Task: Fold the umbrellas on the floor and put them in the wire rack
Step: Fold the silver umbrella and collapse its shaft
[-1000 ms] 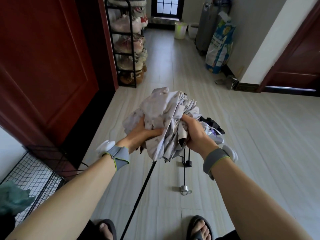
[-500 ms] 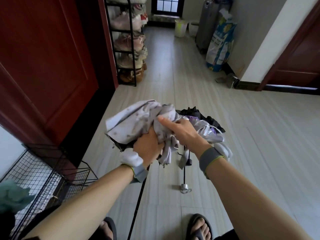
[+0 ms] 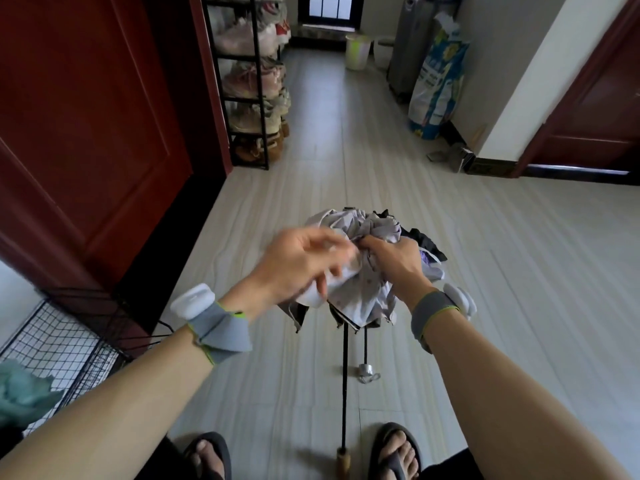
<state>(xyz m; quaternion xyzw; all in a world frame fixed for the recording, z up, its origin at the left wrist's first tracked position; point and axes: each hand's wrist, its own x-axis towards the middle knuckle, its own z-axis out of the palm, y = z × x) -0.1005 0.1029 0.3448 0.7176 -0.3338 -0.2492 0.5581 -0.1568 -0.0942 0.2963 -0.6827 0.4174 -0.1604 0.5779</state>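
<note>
Slippage of the bunched cloth is the main risk. The umbrella [image 3: 360,296] is held up in the air to the right of the wire rack [image 3: 69,344], well apart from it. Its shaft [image 3: 344,375] hangs down to a wooden handle [image 3: 342,462] close to the floor [image 3: 519,306]. The pale cloth is gripped on the side away from the rack by the right hand [image 3: 394,261], whose fingers are curled into the bunch. The left hand [image 3: 301,265] is blurred, but its fingers are seen curled round a fold on the side nearer the rack. The folds are judged to be only roughly gathered, so the cloth could spring loose if either grip is eased before it is wrapped. A rib could be bent, or a finger nipped, if the bundle is squeezed hard. No strap can be made out.

A second umbrella [image 3: 424,242], dark, lies on the floor farther from the rack than the held one and is partly hidden by the right hand. A silver-capped handle [image 3: 365,370] beside the shaft is judged to belong to it, and it could be snagged or kicked. A teal cloth [image 3: 24,393] is lodged in the rack, which is set low beside a red door [image 3: 86,116]. A shoe rack [image 3: 256,98] is placed farther along the same wall, beyond the wire rack, and a printed sack [image 3: 438,84] is propped across the hallway from it. The wooden handle is flanked by two sandalled feet [image 3: 207,455].
</note>
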